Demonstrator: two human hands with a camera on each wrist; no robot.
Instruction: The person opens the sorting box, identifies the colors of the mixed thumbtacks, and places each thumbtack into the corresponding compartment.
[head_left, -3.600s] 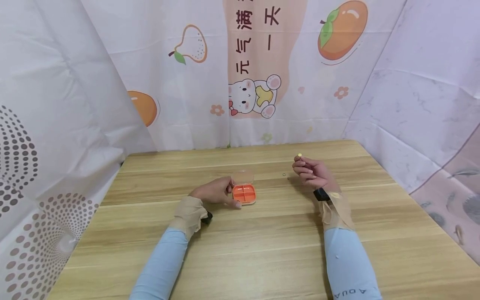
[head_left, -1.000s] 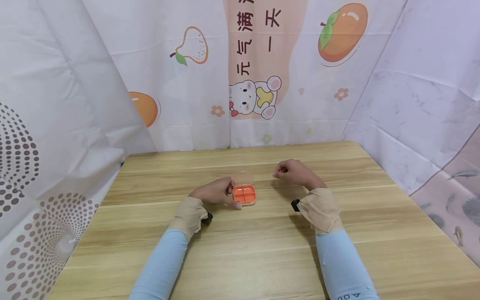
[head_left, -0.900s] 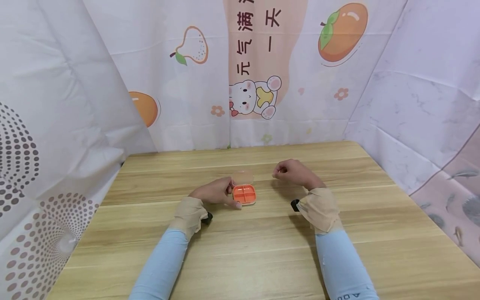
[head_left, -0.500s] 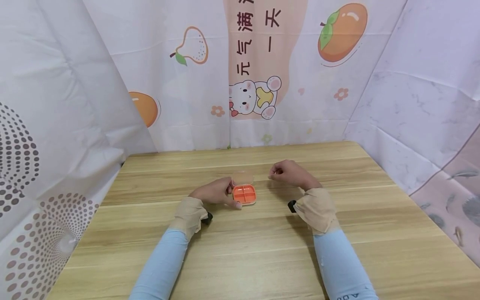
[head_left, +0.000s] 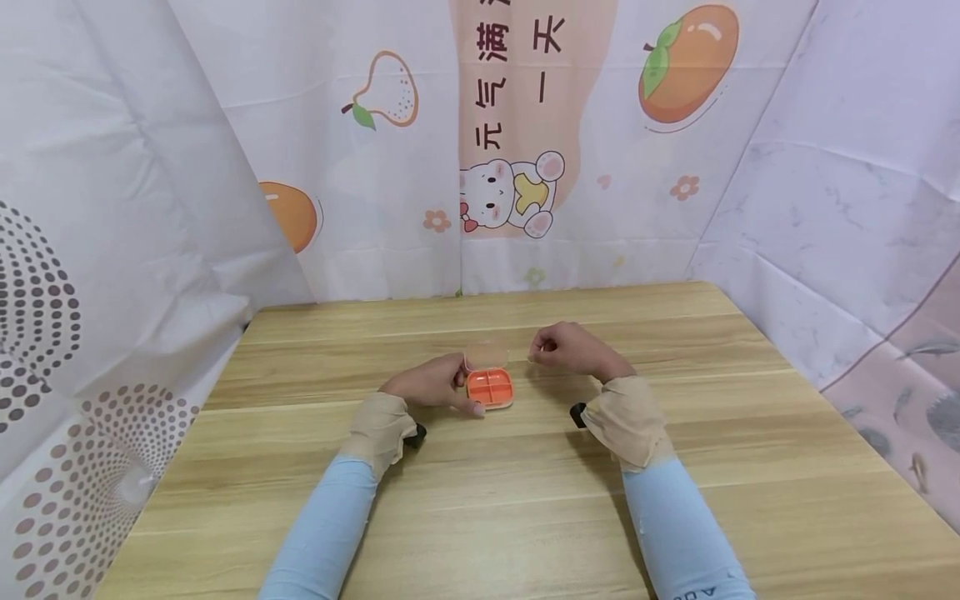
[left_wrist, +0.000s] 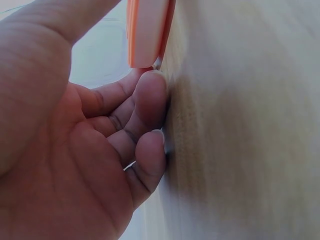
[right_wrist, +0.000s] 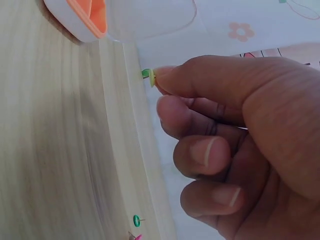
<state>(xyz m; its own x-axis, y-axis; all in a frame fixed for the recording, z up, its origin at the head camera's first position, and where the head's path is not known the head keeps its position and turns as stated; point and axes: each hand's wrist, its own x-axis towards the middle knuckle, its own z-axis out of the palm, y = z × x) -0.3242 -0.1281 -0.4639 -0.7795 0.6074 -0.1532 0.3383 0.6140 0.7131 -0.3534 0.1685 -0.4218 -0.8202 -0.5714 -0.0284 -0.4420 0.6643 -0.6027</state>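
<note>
An orange four-compartment pill box (head_left: 490, 388) sits on the wooden table with its clear lid (head_left: 486, 356) swung back. My left hand (head_left: 432, 383) holds the box by its left side, thumb at the front edge and fingers round the back corner. Just right of the box, my right hand (head_left: 573, 348) is close over the table. Its thumb and index finger pinch a yellow thumbtack (right_wrist: 152, 78) by the head, as the right wrist view shows; the other fingers curl in. In the head view the thumbtack hardly shows.
In the right wrist view a green thumbtack (right_wrist: 136, 220) and a pink thumbtack (right_wrist: 137, 237) lie on the table below the right hand. A printed curtain (head_left: 390, 167) hangs along the table's back edge.
My right hand, earlier raised further right with the yellow thumbtack in its fingertips, has turned over, come down and moved left in small steps towards the pill box. The left hand has stayed put.
</note>
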